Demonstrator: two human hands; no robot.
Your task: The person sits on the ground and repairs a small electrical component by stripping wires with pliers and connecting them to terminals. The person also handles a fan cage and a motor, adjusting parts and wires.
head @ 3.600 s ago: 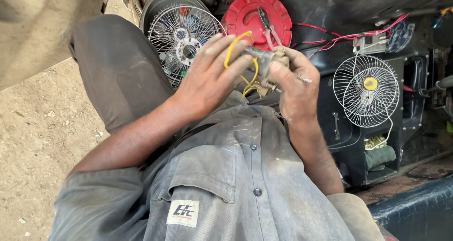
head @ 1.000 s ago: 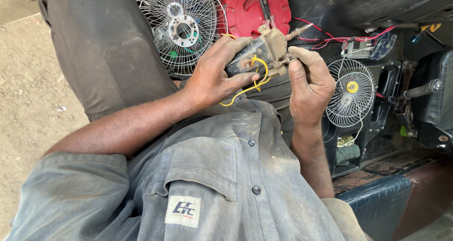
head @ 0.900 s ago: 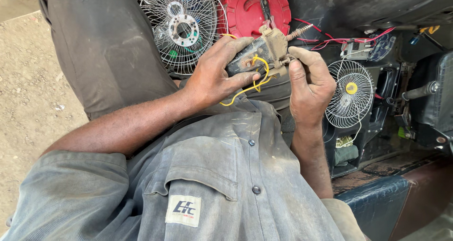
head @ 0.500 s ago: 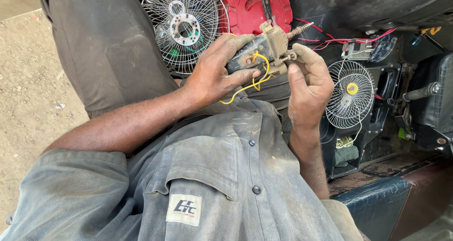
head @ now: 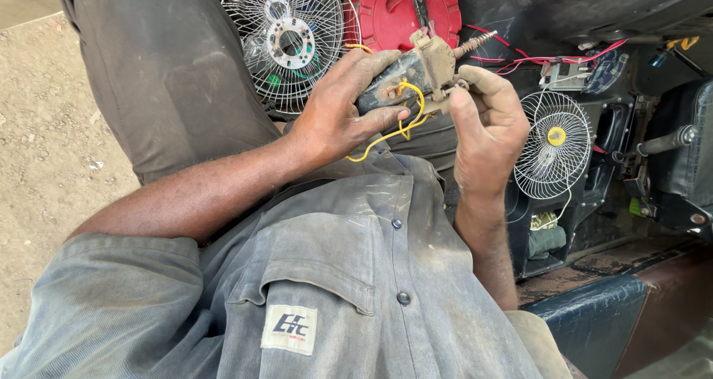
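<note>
I see my left hand (head: 334, 119) with fingers wrapped tight round a grimy, boxy metal part (head: 416, 71) held above my lap, a looped yellow wire (head: 401, 123) hanging from it. My right hand (head: 486, 126) pinches the part's end with thumb and fingertips. Behind stand a round wire-cage fan (head: 290, 37) and a red plastic lid (head: 394, 11).

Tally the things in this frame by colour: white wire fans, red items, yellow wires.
White wire-guard fans: 2, a large fan and a small fan
Red: 2, a round lid and a bundle of thin red wires
Yellow: 1, a wire on the dusty part that both hands hold
Total: 5
</note>
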